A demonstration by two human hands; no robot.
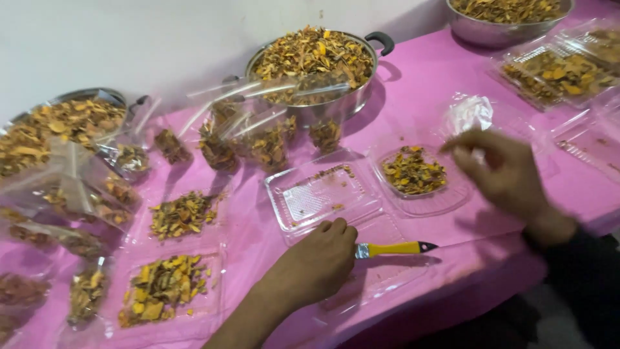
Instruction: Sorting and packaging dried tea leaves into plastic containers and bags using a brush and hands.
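My left hand, low in the centre of the frame, is clenched around a small brush; only its metal ferrule and yellow handle with a dark tip stick out to the right, lying level over an empty clear tray at the table's near edge. The bristles are hidden under my fist, so I cannot tell what they touch. I judge the fist grip suits short sweeping strokes.

My right hand, right of centre and blurred, hovers just beside a shallow clear plastic tray with fingers loosely curled toward the thumb; whether it pinches anything I cannot tell. That tray holds a small heap of dried yellow-brown chips.

Just left of it, directly above my left hand, an open clear tray is nearly bare, with only a thin line of crumbs along its far edge.

On the pink tablecloth, a handled metal pot at upper centre is heaped with the same dried chips, within easy reach. In front of it stand clear zip bags, partly filled and leaning. At lower left, two more trays carry loose piles. A metal bowl sits at the top right, and filled, lidded packs lie below it.
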